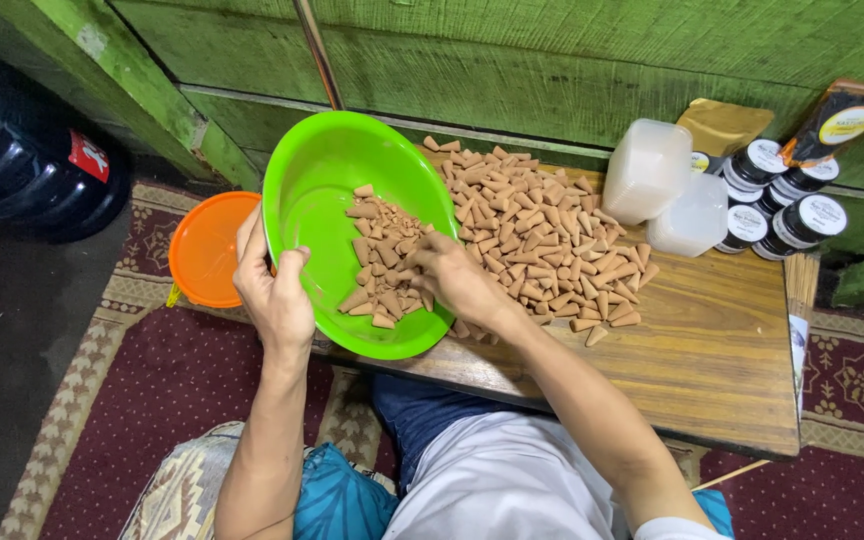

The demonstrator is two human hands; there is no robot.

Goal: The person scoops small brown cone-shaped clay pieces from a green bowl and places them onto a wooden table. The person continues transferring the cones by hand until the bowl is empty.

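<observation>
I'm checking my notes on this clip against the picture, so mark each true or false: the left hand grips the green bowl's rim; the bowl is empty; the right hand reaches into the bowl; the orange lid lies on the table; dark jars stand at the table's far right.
1. The left hand grips the rim of the green bowl. True.
2. The bowl is empty. False: it holds brown cones.
3. The right hand reaches into the bowl. True, its fingers are among the cones.
4. The orange lid lies on the wooden table. False: it lies beside it, left of the bowl.
5. Dark jars stand at the table's far right. True.
</observation>
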